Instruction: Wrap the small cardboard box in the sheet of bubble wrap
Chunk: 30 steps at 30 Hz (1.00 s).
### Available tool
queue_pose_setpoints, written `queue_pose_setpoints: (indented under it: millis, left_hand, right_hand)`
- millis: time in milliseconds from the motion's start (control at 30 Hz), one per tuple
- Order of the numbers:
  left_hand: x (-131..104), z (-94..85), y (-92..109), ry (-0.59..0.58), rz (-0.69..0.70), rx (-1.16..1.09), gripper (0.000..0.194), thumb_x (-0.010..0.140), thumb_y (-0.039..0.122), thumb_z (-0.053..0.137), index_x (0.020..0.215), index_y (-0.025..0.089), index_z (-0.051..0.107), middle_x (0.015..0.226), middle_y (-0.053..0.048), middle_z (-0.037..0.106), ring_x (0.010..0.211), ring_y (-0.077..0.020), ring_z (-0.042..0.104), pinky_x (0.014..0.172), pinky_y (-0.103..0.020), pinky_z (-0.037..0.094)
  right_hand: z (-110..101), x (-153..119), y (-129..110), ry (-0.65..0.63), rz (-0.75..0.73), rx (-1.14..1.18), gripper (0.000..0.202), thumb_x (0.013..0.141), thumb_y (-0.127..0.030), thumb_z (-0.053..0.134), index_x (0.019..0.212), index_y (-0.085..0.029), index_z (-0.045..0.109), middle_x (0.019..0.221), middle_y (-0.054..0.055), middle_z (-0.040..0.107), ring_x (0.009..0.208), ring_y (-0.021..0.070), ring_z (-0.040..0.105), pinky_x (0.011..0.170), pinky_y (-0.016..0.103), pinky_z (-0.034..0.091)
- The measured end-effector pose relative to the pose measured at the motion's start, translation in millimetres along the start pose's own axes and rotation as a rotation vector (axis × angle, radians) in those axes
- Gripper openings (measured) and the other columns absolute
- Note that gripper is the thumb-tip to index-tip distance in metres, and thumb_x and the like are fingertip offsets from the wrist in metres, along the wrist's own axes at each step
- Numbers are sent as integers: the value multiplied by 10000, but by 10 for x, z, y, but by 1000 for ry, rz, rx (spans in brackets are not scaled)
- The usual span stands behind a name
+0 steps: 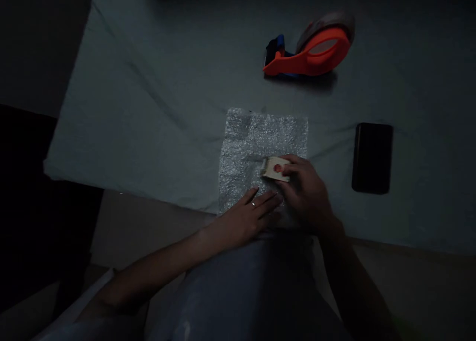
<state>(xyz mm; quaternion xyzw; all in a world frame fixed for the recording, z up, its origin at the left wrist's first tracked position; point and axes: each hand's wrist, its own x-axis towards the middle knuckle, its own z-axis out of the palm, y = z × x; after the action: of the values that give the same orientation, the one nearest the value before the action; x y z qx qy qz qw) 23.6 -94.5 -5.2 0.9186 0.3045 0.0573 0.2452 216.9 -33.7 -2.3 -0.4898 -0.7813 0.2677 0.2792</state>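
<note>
The right hand (307,192) is gripping a small pale box (272,168) by its right end, with the thumb and fingers closing around it near a round reddish mark. The left hand (243,222) is holding nothing; it is lying open and palm down on the near part of the bubble wrap (238,147), its fingers pointing to the right. The box is sitting over the middle of this sheet, just beyond the left fingertips. Its long axis is running roughly from left to right, and its free end is facing left. Whether its underside is touching the wrap, I cannot tell. The sheet is spreading mostly beyond and to the left of the hands.

Farther out, the orange tape dispenser (293,63) is standing beyond the wrap, its cutter end pointing left. A black rectangular object (372,157) is lying to the right, nearer the right hand. The cloth-covered counter (148,133) is carrying everything.
</note>
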Motion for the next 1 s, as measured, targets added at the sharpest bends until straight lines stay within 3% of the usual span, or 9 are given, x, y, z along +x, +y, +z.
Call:
queue_pose_setpoints:
  millis: [133,233,400,567,667,767,867,1000]
  left_hand:
    - [-48,11,-68,14,-9,-3,375,1002,182,385,1361,169,495,1517,-98,438,1459,-278,325,1178,-549,314]
    - [-53,17,-102,40,-17,-16,370,996,174,400,1348,163,513,1500,-100,462,1458,-282,328,1177,-551,312]
    - [-28,33,-121,67,-8,-46,358,971,168,465,1320,155,542,1485,-125,475,1447,-293,347,1164,-549,333]
    - [3,33,-124,94,12,-55,326,968,169,471,1275,136,575,1443,-129,521,1420,-300,392,1137,-512,389]
    - [50,35,-123,88,32,-51,321,969,176,467,1265,142,587,1440,-121,524,1406,-302,410,1133,-507,397]
    - [110,32,-126,97,45,-60,314,954,175,493,1247,144,598,1425,-133,533,1384,-300,435,1126,-521,396]
    - [160,25,-141,102,55,-74,297,947,178,507,1220,137,615,1370,-140,571,1359,-288,457,1137,-499,384]
    - [181,32,-151,99,70,-87,322,930,189,533,1240,137,605,1296,-133,610,1335,-279,473,1155,-476,361]
  right_hand:
    - [-325,-231,245,295,172,-27,265,812,-222,685,1021,-282,533,1220,80,625,1165,264,605,966,489,509]
    - [-501,-368,417,289,222,-88,245,794,-281,703,984,-259,550,1194,86,641,1119,280,626,930,516,508]
    - [-539,-426,547,156,184,-140,237,786,-297,695,975,-248,560,1237,105,602,1170,304,585,954,540,480]
    - [-536,-312,403,264,145,-144,197,790,-242,694,941,-258,569,1148,112,642,1084,291,625,904,512,512]
    - [-466,-165,198,276,77,-79,205,807,-208,683,957,-273,559,1180,123,641,1126,272,612,929,479,513]
    - [-275,-10,44,91,-30,6,138,850,-198,630,941,-256,543,1166,86,656,1128,243,618,942,453,507]
    - [-34,83,18,-20,-50,52,121,871,-182,591,960,-245,540,1203,83,642,1166,226,600,965,430,499]
    - [135,98,72,-48,-39,80,157,856,-166,587,983,-244,536,1228,96,629,1191,235,585,977,449,500]
